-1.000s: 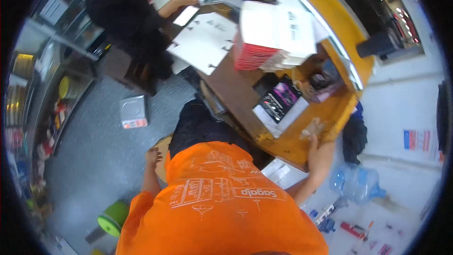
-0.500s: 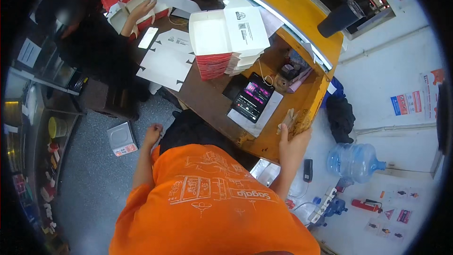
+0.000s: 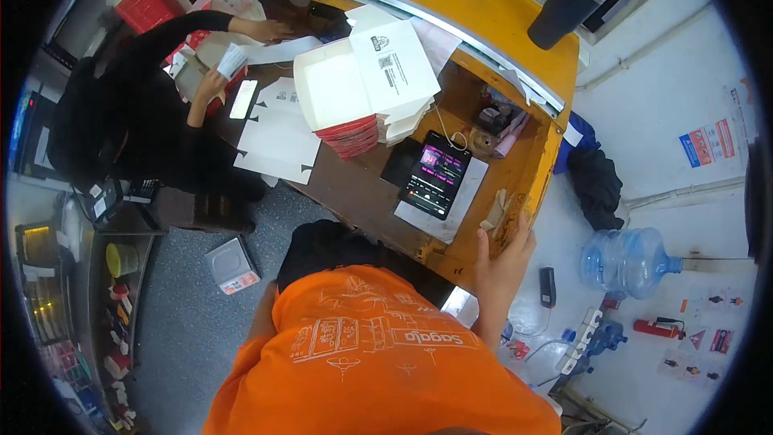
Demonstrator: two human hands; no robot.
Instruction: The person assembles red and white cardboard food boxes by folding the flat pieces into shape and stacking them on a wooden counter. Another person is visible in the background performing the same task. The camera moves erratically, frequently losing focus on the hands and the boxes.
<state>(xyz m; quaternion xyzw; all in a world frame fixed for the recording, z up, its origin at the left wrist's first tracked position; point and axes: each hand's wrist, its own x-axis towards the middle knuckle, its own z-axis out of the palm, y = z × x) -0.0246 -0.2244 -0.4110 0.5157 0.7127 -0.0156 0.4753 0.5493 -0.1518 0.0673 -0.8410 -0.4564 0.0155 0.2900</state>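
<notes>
My right hand (image 3: pixel 506 270) rests at the near right corner of the wooden desk (image 3: pixel 342 173), thumb and fingers spread apart, holding nothing. A crumpled beige scrap (image 3: pixel 495 209) lies just beyond its thumb. Left of it, a tablet (image 3: pixel 437 173) with a lit screen sits on a white sheet (image 3: pixel 427 224). Down beside my orange shirt (image 3: pixel 362 322) hangs my left forearm (image 3: pixel 263 318); that hand is hidden at my side. A stack of red and white folded cartons (image 3: pixel 346 84) stands farther back, with a flat white carton blank (image 3: pixel 278 141) to its left.
Across the desk's left end, a person in black (image 3: pixel 137 121) handles a white paper strip (image 3: pixel 282 51) beside a white phone (image 3: pixel 243 100). A dark tumbler (image 3: pixel 568 8) stands on the yellow counter (image 3: pixel 475 0). A scale (image 3: pixel 232 264), a water jug (image 3: pixel 628 262) and a power strip (image 3: pixel 580 342) are on the floor.
My left hand has gone out of sight beside my body. My right hand stays at the desk corner. The person in black has reached one arm farther across the desk. The view has shifted slightly.
</notes>
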